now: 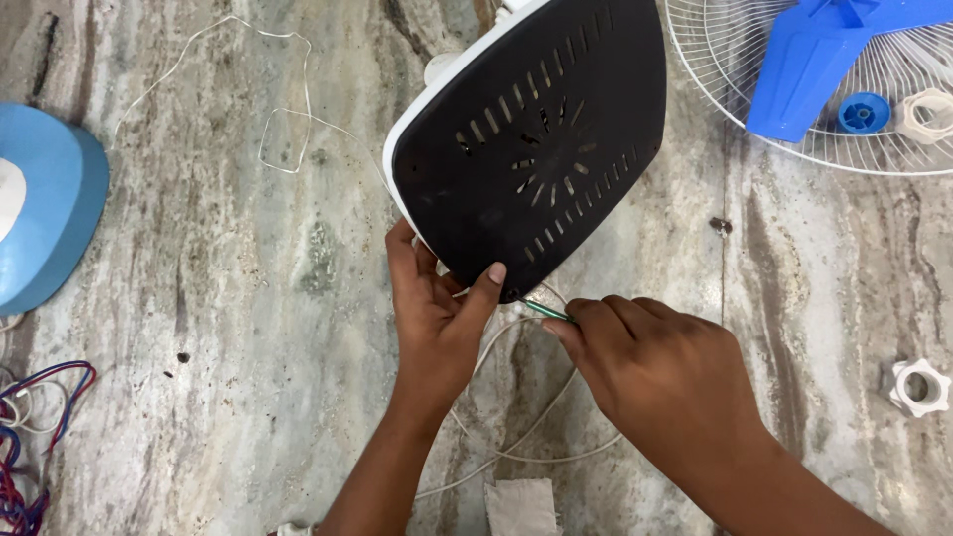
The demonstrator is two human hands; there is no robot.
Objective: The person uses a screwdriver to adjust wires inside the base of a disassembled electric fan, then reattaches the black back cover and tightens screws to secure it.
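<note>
My left hand (pixel 437 308) grips the black fan base (pixel 531 139), tilting it so its underside faces me. My right hand (pixel 645 372) pinches a thin green screwdriver (pixel 544 310) against its lower edge.

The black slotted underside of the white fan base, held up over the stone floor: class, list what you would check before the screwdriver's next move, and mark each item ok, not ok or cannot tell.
1. Left hand grips the lower edge of the black slotted plastic base plate, thumb on the plate: ok.
2. Right hand holds the thin green-shafted screwdriver: ok.
3. Tip seated in a screw at the plate's lower edge: cannot tell, too small.
4. White power cord loops under both hands, close to the tool: not ok.
5. Loose white plastic nut lies apart on the marbled stone floor, away from the hands: ok.
</note>
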